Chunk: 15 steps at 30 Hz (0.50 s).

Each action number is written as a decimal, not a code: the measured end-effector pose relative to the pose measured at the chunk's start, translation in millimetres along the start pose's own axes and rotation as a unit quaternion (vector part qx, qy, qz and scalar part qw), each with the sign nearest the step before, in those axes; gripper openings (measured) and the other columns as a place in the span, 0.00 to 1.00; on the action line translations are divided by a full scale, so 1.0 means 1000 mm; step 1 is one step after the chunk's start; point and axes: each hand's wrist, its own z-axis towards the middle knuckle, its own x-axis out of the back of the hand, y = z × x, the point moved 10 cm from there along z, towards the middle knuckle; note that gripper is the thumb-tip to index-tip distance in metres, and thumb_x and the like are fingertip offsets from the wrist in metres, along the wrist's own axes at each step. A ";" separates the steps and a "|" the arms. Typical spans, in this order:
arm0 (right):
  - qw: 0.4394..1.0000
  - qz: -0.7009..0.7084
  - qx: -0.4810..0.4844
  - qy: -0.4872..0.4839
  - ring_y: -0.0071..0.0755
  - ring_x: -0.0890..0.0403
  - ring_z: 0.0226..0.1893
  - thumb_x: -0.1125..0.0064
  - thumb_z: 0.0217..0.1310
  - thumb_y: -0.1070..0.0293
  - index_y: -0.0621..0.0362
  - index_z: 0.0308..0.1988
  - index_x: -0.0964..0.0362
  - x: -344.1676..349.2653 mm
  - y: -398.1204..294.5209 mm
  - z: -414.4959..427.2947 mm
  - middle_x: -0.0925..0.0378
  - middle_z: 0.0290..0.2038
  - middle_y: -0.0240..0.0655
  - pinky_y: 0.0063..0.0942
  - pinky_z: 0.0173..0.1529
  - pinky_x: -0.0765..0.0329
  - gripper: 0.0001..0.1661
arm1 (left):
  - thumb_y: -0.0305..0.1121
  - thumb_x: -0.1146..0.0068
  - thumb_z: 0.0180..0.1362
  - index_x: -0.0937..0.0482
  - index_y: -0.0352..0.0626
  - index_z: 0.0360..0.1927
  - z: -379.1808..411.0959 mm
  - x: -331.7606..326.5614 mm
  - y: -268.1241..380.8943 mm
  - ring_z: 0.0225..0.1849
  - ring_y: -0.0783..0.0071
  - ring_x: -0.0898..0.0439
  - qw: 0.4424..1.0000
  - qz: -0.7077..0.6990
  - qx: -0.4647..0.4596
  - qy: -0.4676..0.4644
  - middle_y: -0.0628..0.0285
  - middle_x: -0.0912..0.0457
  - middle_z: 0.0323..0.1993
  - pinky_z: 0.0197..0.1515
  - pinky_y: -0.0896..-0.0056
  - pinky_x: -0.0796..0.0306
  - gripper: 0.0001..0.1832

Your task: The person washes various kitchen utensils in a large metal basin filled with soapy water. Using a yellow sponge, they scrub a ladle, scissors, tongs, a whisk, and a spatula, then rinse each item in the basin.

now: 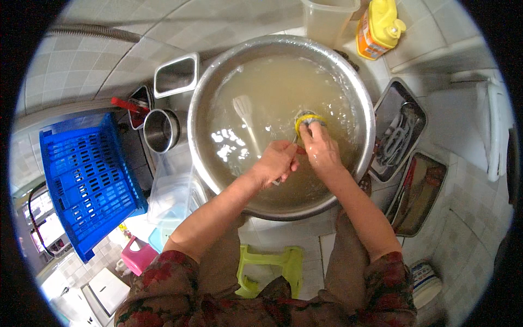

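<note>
A wide metal basin (369,118) of cloudy water stands before me. My left hand (276,161) grips a thin metal utensil (277,181), whose handle end pokes out below the fingers. Over the water, my right hand (320,145) presses a yellow-and-grey scrubbing pad (304,119) around the utensil's far end. That end is hidden by the pad and fingers, so its kind is unclear. Left of my hands, a pale whisk-like utensil (244,108) lies in the water with its handle slanting towards me.
Left of the basin are a steel pan (175,77), a steel pot (158,131), clear plastic containers (171,184) and a blue crate (94,184). Trays with utensils (421,102) (433,188) lie right. A yellow jug (378,30) stands behind; a green stool (292,261) is below me.
</note>
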 end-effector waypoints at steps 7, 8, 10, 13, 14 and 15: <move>0.990 -0.018 -0.139 -0.004 0.46 0.20 0.32 0.46 0.59 0.69 0.57 0.55 0.29 -0.014 0.043 0.002 0.29 0.35 0.41 0.40 0.32 0.19 0.22 | 0.37 0.54 0.67 0.21 0.39 0.38 -0.012 0.027 0.053 0.16 0.49 0.24 0.845 0.350 -0.333 0.228 0.44 0.21 0.20 0.21 0.55 0.27 0.14; 0.980 0.058 -0.171 0.086 0.50 0.18 0.31 0.46 0.60 0.71 0.59 0.54 0.28 0.003 0.055 -0.004 0.26 0.36 0.45 0.43 0.34 0.20 0.21 | 0.37 0.52 0.65 0.24 0.41 0.42 -0.005 0.032 0.034 0.25 0.38 0.21 0.859 0.387 -0.243 0.230 0.38 0.21 0.24 0.29 0.44 0.25 0.11; 0.957 0.170 -0.196 0.129 0.54 0.19 0.35 0.49 0.57 0.76 0.63 0.51 0.26 0.037 0.069 0.000 0.24 0.38 0.49 0.42 0.40 0.21 0.20 | 0.36 0.52 0.65 0.25 0.42 0.44 -0.019 0.034 0.043 0.26 0.41 0.20 0.830 0.468 -0.187 0.237 0.41 0.20 0.23 0.29 0.44 0.24 0.11; 0.946 0.295 -0.105 0.086 0.54 0.23 0.46 0.49 0.55 0.80 0.60 0.53 0.26 0.058 0.036 0.019 0.26 0.49 0.50 0.42 0.52 0.25 0.23 | 0.37 0.51 0.65 0.27 0.44 0.50 -0.018 0.035 0.034 0.24 0.43 0.19 0.803 0.508 -0.209 0.232 0.44 0.20 0.22 0.29 0.44 0.24 0.13; 0.972 0.221 -0.064 0.044 0.56 0.25 0.49 0.48 0.54 0.80 0.58 0.53 0.26 0.058 0.016 0.024 0.28 0.52 0.49 0.43 0.54 0.27 0.24 | 0.37 0.51 0.65 0.27 0.44 0.50 -0.020 0.029 0.035 0.24 0.43 0.19 0.792 0.504 -0.252 0.235 0.44 0.20 0.22 0.29 0.44 0.24 0.14; 0.989 0.147 -0.023 0.003 0.58 0.27 0.52 0.48 0.54 0.81 0.56 0.54 0.27 0.054 -0.002 0.026 0.30 0.55 0.49 0.44 0.57 0.29 0.26 | 0.37 0.51 0.65 0.27 0.43 0.51 -0.026 0.023 0.038 0.23 0.43 0.19 0.779 0.502 -0.293 0.237 0.43 0.20 0.22 0.28 0.44 0.24 0.15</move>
